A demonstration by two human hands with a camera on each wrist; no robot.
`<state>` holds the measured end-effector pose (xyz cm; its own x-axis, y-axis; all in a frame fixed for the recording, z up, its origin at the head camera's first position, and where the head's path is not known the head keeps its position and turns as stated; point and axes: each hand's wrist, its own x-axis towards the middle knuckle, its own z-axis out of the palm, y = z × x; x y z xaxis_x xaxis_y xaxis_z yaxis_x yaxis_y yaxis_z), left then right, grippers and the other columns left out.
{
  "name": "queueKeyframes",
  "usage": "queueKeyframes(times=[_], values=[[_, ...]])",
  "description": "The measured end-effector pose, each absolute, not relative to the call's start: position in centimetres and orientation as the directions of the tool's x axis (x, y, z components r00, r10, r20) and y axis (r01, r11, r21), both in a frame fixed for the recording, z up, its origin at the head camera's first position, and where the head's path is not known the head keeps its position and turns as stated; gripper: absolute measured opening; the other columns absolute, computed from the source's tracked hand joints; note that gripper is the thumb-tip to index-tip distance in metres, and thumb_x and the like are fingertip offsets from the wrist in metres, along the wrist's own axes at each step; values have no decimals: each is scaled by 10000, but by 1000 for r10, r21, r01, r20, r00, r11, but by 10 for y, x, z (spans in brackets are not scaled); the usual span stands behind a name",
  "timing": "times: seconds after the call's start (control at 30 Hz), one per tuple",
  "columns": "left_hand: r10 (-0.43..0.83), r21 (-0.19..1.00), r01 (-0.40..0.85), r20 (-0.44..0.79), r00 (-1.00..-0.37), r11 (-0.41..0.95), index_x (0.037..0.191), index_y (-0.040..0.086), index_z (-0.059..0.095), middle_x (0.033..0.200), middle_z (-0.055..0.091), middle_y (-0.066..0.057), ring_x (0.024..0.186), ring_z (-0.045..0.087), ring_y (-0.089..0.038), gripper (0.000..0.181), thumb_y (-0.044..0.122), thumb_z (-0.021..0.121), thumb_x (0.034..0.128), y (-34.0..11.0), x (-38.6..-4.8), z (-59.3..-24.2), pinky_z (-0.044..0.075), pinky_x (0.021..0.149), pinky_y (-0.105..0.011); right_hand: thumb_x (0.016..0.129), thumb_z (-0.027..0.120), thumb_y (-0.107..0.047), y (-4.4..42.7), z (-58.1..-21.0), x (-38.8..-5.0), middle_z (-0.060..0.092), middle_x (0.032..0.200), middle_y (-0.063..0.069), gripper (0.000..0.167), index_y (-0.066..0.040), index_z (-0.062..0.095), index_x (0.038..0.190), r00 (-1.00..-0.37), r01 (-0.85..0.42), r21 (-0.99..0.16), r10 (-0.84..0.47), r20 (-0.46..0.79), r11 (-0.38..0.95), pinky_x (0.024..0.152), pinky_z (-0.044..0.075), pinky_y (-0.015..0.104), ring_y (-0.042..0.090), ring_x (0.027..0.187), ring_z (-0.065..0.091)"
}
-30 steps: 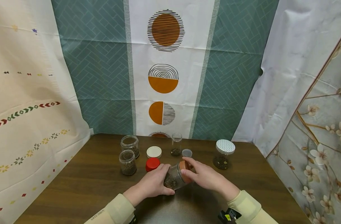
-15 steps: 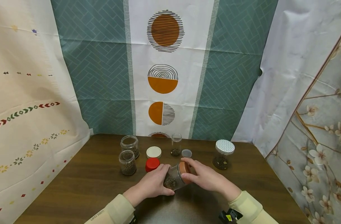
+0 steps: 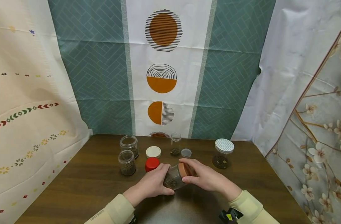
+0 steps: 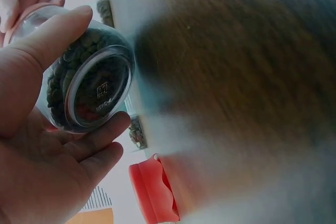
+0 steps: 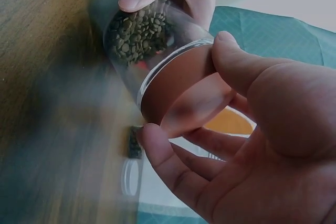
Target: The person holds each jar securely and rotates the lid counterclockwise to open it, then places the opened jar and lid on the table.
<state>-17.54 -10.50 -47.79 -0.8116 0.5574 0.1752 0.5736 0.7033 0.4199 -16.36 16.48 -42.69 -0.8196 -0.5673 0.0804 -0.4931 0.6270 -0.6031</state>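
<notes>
A clear jar (image 3: 172, 179) part filled with small dark pellets is tilted on its side above the table, its orange-brown lid (image 3: 183, 170) pointing right. My left hand (image 3: 152, 184) grips the jar's body near the base, thumb on one side and fingers round the other. On the lid, my right hand (image 3: 205, 176) holds the rim between thumb and fingers. The right wrist view shows the lid (image 5: 184, 90) seated against the jar's mouth, and the pellets (image 5: 139, 32) lying toward the base. In the left wrist view the jar's round bottom (image 4: 102, 87) faces the camera.
Beyond the hands stand two lidless jars (image 3: 127, 163) at left, a small lidless jar (image 3: 175, 145) and a white-lidded jar (image 3: 223, 154) at right. A red lid (image 3: 152, 164), a cream lid (image 3: 153, 152) and a small clear lid (image 3: 186, 153) lie among them on the brown table (image 3: 75, 186).
My right hand's fingers have shifted left slightly round the lid's rim, and the lid has moved slightly with them. My left hand keeps its hold on the jar. The head view has shifted slightly.
</notes>
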Motion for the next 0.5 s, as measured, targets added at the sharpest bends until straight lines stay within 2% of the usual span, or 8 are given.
queueKeyframes(times=[0.3,0.43,0.5], values=[[553,435,566,171,-816,700,1407,60,552,1167,596,-39,933,620,-167,856,394,1026,778,-106,-175,-477,573,826,-382,1049,788,-363,165,-426,-163,502,1591,143,727,-216,451,1676,-803,-516,-608,-589,96,604,1029,543,552,298,1306,604],[552,434,563,165,-817,703,1423,50,548,1192,604,-55,960,633,-182,869,400,1022,784,-106,-175,-477,581,853,-398,1072,739,-429,162,-426,-163,485,1606,167,723,-200,437,1687,-841,-455,-630,-536,71,630,1074,512,607,340,1352,587],[554,433,564,164,-816,703,1432,43,545,1204,606,-62,974,636,-187,879,406,1020,788,-106,-175,-477,584,866,-403,1085,702,-474,160,-426,-164,507,1576,177,704,-200,448,1682,-869,-407,-639,-493,48,653,1051,522,598,336,1319,602]])
